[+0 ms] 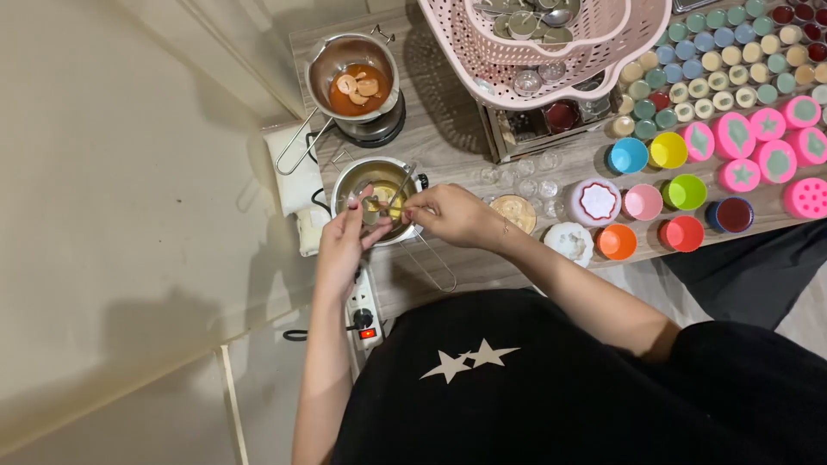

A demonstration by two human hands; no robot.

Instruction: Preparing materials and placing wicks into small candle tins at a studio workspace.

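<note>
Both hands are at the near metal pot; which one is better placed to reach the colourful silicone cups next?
Right, probably. The right hand sits on the pot's side facing the cups, nothing between them. The left hand is on the far side, fingers holding a small metal piece over the pot.

The person wears a loose black short-sleeved top, its dark fabric plain but for two pale, cream-coloured stars printed side by side on the chest, one overlapping the other. Both forearms are bare below the sleeves, the left hand (345,237) and right hand (452,215) ungloved
</note>
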